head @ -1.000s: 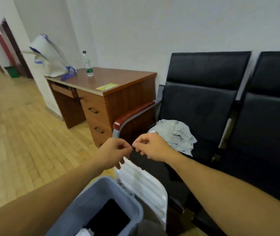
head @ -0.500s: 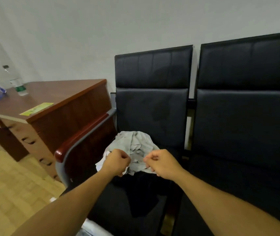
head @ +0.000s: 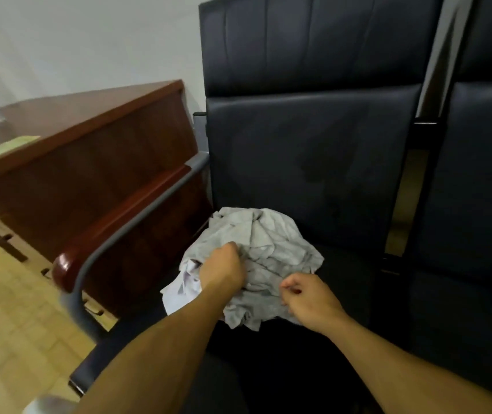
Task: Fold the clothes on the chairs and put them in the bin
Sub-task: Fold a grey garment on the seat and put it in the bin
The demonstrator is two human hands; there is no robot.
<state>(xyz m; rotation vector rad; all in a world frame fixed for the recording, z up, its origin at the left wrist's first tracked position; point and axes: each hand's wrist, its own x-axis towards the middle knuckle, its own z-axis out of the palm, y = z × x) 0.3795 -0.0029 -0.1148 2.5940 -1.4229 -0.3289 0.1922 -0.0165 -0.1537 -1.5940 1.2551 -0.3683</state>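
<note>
Both hands had dropped onto the heap since half a second earlier, as I watched. Beside the desk (head: 83, 121) and the armrest (head: 125, 216), my left hand (head: 222, 271) had its grip bunched in the crumpled grey clothes (head: 268, 249) on the chair (head: 313, 150); my right hand (head: 306, 300) curled at the cloth's near edge, whether pinching it I couldn't tell. Folding hadn't begun, and binning was left, with no bin in view

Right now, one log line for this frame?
stage: grab | left hand: grips grey garment | right hand: at its edge, grip unclear | garment: crumpled on chair
</note>
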